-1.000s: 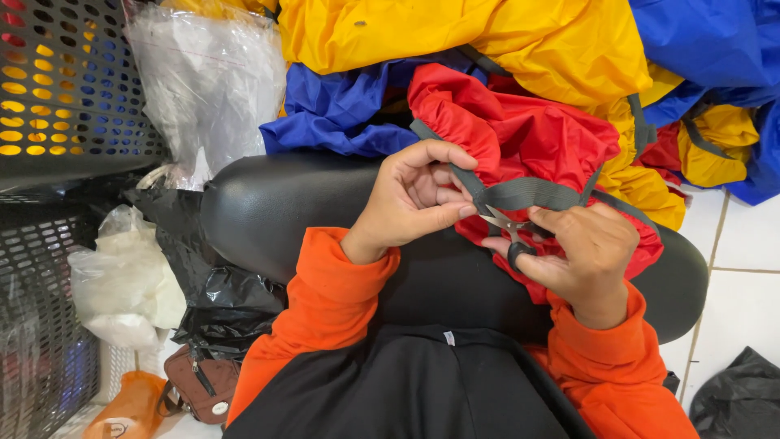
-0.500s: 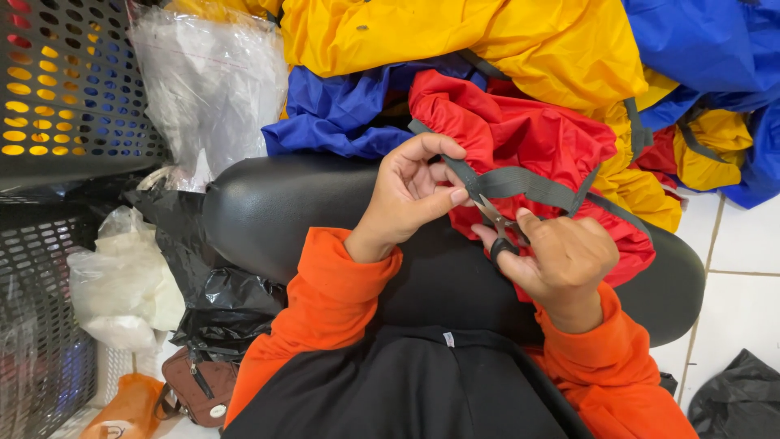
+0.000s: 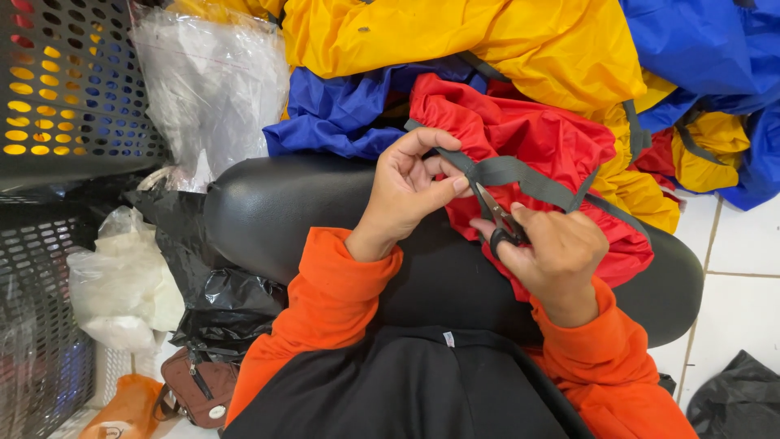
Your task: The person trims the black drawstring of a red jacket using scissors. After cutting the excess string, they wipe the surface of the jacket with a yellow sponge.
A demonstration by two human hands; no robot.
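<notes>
Black perforated crates [image 3: 69,89] stand at the far left, a clear plastic bag [image 3: 213,89] just beside them. Moving right, I see my left hand [image 3: 406,191] pinching the grey strap [image 3: 520,172] between thumb and fingertips, holding it taut over the red fabric [image 3: 536,138] on my lap. My right hand [image 3: 556,252] is closed around small scissors [image 3: 500,219], blades touching the strap. Yellow fabric [image 3: 487,41] and blue fabric [image 3: 699,49] are piled beyond.

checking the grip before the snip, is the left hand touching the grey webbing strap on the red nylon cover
Touching. The head view shows the left hand pinching the grey webbing strap between thumb and fingertips, with no gap.
</notes>
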